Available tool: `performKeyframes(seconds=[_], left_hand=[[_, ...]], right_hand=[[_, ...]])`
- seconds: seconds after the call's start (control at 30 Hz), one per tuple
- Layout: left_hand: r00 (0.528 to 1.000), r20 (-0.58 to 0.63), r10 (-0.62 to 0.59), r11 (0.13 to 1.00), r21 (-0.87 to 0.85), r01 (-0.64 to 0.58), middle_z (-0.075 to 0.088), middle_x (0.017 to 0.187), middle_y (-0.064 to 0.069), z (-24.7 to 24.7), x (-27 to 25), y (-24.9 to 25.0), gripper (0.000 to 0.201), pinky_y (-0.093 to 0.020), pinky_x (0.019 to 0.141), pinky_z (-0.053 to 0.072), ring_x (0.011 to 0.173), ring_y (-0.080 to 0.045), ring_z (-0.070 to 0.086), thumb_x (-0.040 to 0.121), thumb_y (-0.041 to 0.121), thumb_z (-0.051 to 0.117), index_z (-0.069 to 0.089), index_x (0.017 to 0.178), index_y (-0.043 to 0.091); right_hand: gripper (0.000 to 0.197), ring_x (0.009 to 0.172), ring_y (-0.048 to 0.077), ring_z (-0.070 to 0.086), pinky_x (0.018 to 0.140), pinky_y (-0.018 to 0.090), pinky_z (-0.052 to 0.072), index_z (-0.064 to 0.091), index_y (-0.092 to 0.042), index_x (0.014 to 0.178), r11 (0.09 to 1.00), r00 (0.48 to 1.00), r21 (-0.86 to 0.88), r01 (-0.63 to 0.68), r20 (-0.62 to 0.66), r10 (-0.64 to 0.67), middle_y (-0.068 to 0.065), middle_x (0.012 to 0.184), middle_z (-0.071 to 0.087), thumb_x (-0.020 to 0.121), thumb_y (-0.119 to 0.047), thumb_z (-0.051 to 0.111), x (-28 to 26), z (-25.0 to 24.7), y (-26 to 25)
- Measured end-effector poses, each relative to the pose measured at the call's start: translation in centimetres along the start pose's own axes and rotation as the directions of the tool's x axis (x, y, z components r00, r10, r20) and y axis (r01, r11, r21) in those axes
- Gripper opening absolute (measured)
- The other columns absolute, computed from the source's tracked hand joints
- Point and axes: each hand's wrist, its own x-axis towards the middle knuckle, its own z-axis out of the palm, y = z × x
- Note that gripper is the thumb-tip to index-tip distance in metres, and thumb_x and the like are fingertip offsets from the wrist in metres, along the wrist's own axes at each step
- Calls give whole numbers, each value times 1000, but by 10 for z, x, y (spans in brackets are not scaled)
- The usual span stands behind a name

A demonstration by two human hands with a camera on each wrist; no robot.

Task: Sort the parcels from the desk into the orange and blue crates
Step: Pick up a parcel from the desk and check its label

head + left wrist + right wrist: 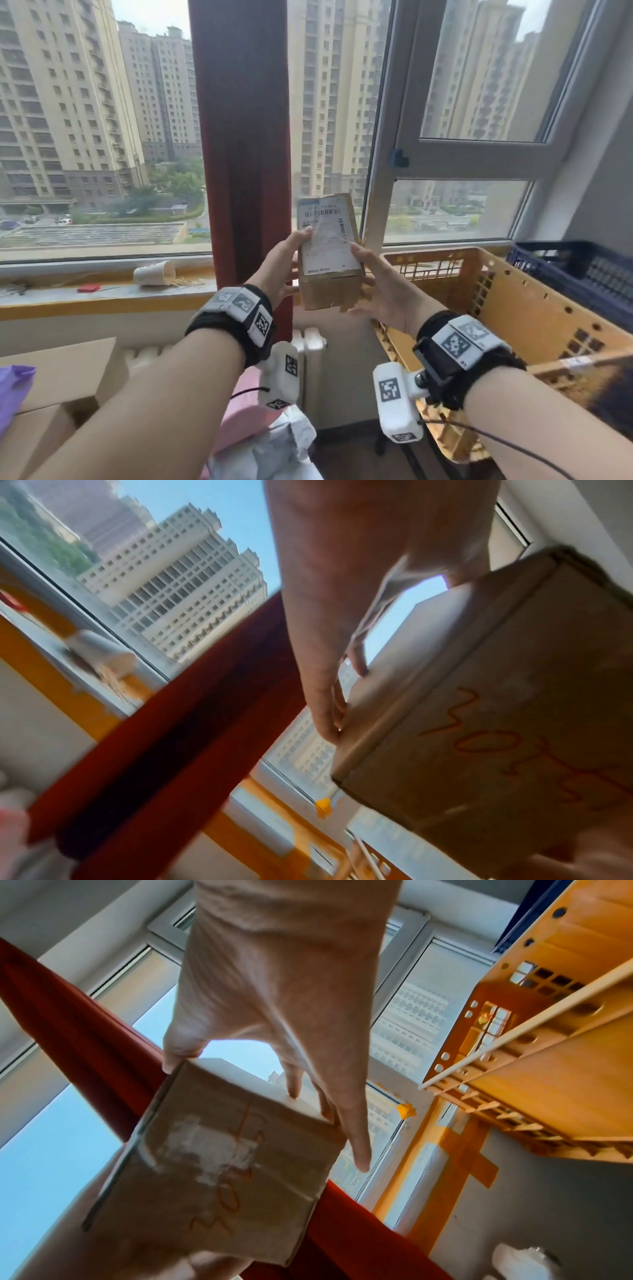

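A small brown cardboard parcel (329, 250) with a white barcode label is held up in front of the window. My left hand (286, 263) grips its left side, thumb on the label. My right hand (373, 287) grips its right side. Red handwriting runs across the parcel's underside (514, 737), which the right wrist view also shows (219, 1172). The orange crate (513, 301) stands just right of my hands, and the blue crate (582, 270) sits behind it at the far right.
More parcels lie at the lower left: brown cartons (61, 377), a purple bag (13, 387), a pink parcel (239, 407) and a grey-white bag (274, 448). A tipped paper cup (154, 273) lies on the windowsill. A dark red curtain (243, 137) hangs behind the parcel.
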Motion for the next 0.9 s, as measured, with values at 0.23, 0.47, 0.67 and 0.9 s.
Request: performKeyframes(seconds=[0.23,0.47,0.67,0.9], left_hand=[[995,93,-19,1000,3,18,65,110,-7,118,9,-6,34,-38,84,55,101,-22,64,93,56,46,58,108,28],[979,201,-33,999,2,34,64,113,-10,241,22,-14,45,-47,97,49,106,-27,62,91,62,44,56,114,26],[961,268,-63,997,-28,73,68,105,-13,330,29,-33,45,-50,102,44,100,-30,65,91,59,49,59,113,21],[917,385,-100,995,12,103,69,112,-15,423,42,-38,60,-52,103,43,107,-32,64,89,63,49,56,124,15]], right_hand=[[28,111,27,61,100,48,50,61,-29,111,995,987,80,65,-152,-53,9,114,68,89,-46,62,-52,-99,-11],[26,105,30,67,100,52,51,64,-27,109,986,950,116,122,-303,-82,11,97,76,90,-46,63,-97,-212,-16],[39,105,32,65,78,39,61,60,-21,118,988,922,132,82,-385,-25,19,113,68,91,-48,61,-137,-288,-13],[34,114,33,59,99,50,50,63,-25,109,988,860,113,101,-510,-29,17,117,67,91,-52,58,-170,-370,-11]])
